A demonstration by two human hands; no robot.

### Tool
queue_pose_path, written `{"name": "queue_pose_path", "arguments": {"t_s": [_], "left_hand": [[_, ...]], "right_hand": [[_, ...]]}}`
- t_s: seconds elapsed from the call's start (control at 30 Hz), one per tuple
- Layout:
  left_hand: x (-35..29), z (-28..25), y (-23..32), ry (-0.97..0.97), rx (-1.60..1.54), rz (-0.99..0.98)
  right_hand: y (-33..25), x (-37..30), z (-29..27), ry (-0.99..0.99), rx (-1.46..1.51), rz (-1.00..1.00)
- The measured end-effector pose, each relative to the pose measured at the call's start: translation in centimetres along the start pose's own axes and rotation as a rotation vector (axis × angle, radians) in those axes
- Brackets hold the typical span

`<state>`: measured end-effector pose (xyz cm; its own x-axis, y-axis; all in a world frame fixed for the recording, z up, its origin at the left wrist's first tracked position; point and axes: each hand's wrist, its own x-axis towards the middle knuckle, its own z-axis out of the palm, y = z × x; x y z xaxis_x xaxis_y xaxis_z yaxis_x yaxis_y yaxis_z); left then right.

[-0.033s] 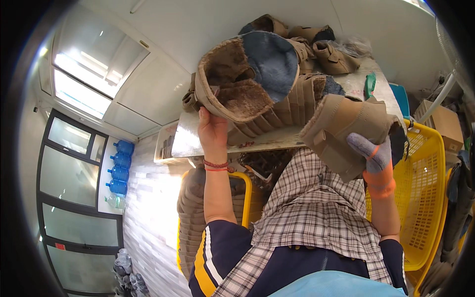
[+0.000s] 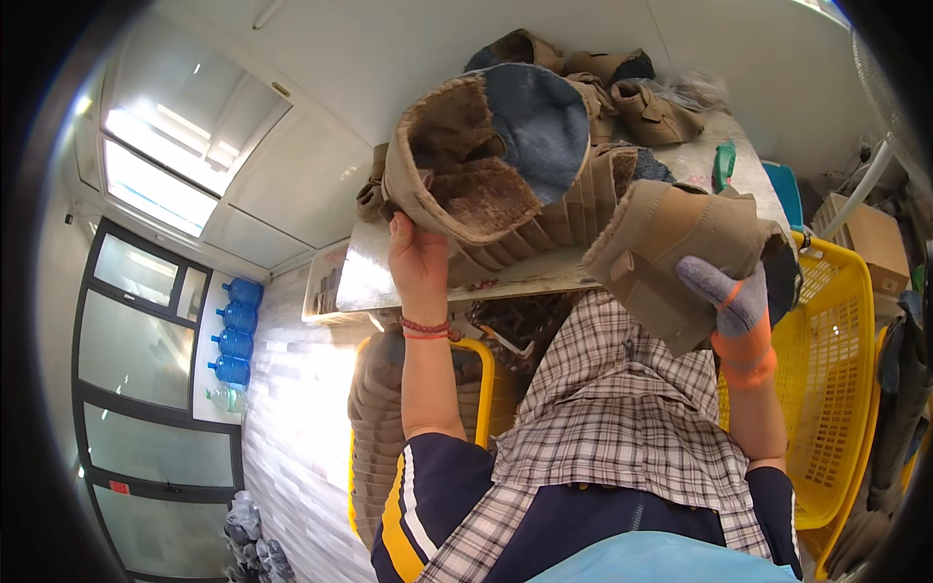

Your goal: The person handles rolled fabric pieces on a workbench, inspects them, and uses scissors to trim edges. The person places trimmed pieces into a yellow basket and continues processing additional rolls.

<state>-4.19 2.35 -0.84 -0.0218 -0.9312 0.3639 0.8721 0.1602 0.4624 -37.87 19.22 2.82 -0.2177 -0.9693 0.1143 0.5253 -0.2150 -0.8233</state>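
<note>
Basically unchanged, so both stay held: my left grip (image 2: 420, 262) pinches the fuzzy-lined piece (image 2: 483, 199) upper-centre, right grip (image 2: 731, 303) clamped on tan piece (image 2: 675, 228) centre-right.

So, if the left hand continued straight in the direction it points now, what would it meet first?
Most likely the fleece-lined piece, which the left hand already holds at its lower edge. What lies directly behind is hidden, and depth is unclear.

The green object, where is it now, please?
In the head view, the green object is on the table, right of centre, just left of the teal bin.
</note>
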Motion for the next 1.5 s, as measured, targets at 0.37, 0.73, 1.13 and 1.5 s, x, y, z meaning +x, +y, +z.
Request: {"name": "queue_pose_path", "arguments": {"t_s": [0.37,0.73,1.13,1.5], "left_hand": [[-10.3,11.5,-12.7,-0.744,0.98,0.074],[-0.1,9.0,-15.3,-0.46,1.303,0.435],[13.3,8.4,-14.5,-0.302,1.326,0.445],[-8.5,11.5,-7.6,-1.662,1.628,0.694]], "right_hand": [[5.9,-0.1,-7.7,-0.163,0.057,-0.225],[5.4,-3.2,-13.9,0.105,0.119,-0.329],[4.5,-1.9,-12.1,0.357,0.015,-0.266],[1.8,-4.7,-13.6,0.546,0.008,-0.201]]}}
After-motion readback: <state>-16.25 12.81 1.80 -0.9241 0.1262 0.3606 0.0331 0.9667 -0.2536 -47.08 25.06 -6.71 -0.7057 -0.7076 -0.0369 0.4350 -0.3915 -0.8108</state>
